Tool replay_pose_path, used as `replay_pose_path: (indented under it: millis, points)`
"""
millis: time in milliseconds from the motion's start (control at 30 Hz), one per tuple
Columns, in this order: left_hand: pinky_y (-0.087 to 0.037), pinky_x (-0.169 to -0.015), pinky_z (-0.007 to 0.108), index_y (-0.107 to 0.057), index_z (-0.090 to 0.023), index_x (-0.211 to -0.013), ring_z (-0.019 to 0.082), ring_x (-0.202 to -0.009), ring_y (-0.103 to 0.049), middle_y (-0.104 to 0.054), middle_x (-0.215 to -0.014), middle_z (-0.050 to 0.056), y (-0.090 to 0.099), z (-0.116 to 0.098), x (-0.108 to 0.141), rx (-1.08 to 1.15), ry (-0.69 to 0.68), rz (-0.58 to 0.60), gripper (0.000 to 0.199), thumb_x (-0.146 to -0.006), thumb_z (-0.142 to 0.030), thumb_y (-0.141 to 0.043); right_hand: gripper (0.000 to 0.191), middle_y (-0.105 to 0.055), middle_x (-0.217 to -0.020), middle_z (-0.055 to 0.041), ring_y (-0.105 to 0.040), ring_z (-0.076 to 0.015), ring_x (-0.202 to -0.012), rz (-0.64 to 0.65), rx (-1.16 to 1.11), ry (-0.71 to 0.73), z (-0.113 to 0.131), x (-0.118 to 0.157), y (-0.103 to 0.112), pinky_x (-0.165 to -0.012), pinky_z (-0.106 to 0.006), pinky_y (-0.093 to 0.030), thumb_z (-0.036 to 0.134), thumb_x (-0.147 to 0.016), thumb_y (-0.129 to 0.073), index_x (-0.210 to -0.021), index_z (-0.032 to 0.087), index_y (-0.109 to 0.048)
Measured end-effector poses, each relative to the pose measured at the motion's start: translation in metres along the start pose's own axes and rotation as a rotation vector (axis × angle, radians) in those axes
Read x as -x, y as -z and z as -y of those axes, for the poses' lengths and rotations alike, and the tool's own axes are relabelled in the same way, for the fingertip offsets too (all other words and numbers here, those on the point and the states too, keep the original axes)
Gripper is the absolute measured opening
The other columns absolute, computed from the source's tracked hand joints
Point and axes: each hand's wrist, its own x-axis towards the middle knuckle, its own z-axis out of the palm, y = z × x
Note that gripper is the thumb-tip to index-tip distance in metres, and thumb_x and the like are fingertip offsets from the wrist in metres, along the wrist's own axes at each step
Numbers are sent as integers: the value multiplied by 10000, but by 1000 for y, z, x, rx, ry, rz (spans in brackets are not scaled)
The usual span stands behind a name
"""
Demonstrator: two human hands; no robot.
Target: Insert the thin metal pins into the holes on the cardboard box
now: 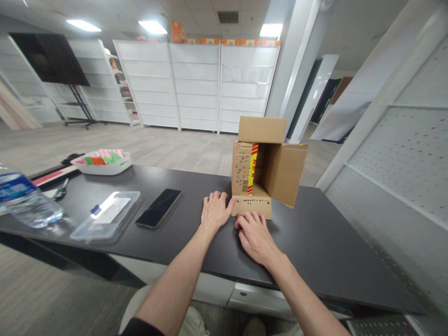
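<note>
On desk [332,242]: right hand [255,237] at carton flap [252,205].

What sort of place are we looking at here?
Probably an office or similar workspace: there's a dark desk, a large screen on a floor stand, and a row of tall white shelving units.

On the table [332,233], the box [280,168] stands with its opening toward the person. The left hand [217,210] is at the box's near left corner, the right hand [257,238] just before its front flap [250,207]. Left of the box lie the phone [158,208], then the case [105,219], then the bottle [30,200]. The tray [105,169] is also left of the box, behind the case. Far behind the box stand shelves [196,88].
</note>
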Motion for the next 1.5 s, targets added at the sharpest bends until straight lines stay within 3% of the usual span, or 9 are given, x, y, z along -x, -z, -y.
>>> replay_pose_path:
  millis: [300,533,667,800,933,1133,1300,1500]
  points:
    - [-334,-902,395,-594,-220,-990,240,-1022,-498,-592,-1046,90,0,0,0,0,-7,-15,514,-935,-547,-201,183,-558,-1006,-39,-443,-232,-970,30,-38,12,0,0,4,-856,-381,-339,62,-788,-422,-833,225,-494]
    - [-340,-891,394,-586,-218,-981,241,-1016,-504,-592,-1026,88,-4,3,-1,-5,-13,-35,525,-930,-564,-195,101,-564,-1045,-46,-460,-226,-993,-44,-155,-32,0,0,3,-871,-377,-350,135,-846,-454,-867,225,-494]
    - [-345,-885,395,-591,-213,-975,241,-1006,-507,-593,-1029,91,-3,2,-1,-22,-13,-33,538,-930,-565,-187,79,-569,-1028,-50,-485,-213,-976,-138,-241,-45,-3,0,0,-861,-366,-364,150,-854,-459,-852,219,-499]
    - [-341,-894,390,-595,-211,-988,238,-1022,-499,-595,-1036,89,0,0,0,-18,-7,-9,534,-928,-568,-202,31,-565,-908,-56,-515,-207,-895,-335,-424,-72,-11,-3,-7,-819,-357,-393,200,-862,-482,-839,210,-500]
    - [-333,-909,390,-599,-215,-1004,235,-1032,-494,-593,-1063,87,1,0,0,-7,-4,0,519,-928,-564,-222,95,-557,-776,-23,-526,-173,-744,-503,-580,-228,-19,-7,-12,-714,-306,-426,287,-856,-526,-814,202,-516]
    - [-343,-881,390,-599,-213,-970,237,-997,-503,-598,-1019,78,-1,2,-1,-6,-16,-29,536,-921,-585,-218,148,-548,-731,2,-512,-149,-682,-617,-689,-395,-30,-17,-11,-652,-268,-417,332,-821,-561,-808,193,-513]
    - [-340,-886,388,-598,-209,-982,237,-1004,-502,-596,-1031,82,-1,1,-1,-6,-7,-21,520,-925,-569,-227,150,-540,-714,9,-500,-143,-653,-608,-729,-377,-36,-31,-9,-634,-263,-414,332,-811,-556,-799,197,-493]
    - [-336,-881,392,-596,-213,-978,239,-1000,-499,-589,-1020,86,-2,2,-1,2,-15,-26,536,-929,-564,-194,140,-550,-734,4,-519,-151,-674,-547,-733,-328,-42,-36,-22,-649,-272,-423,327,-824,-550,-820,198,-495]
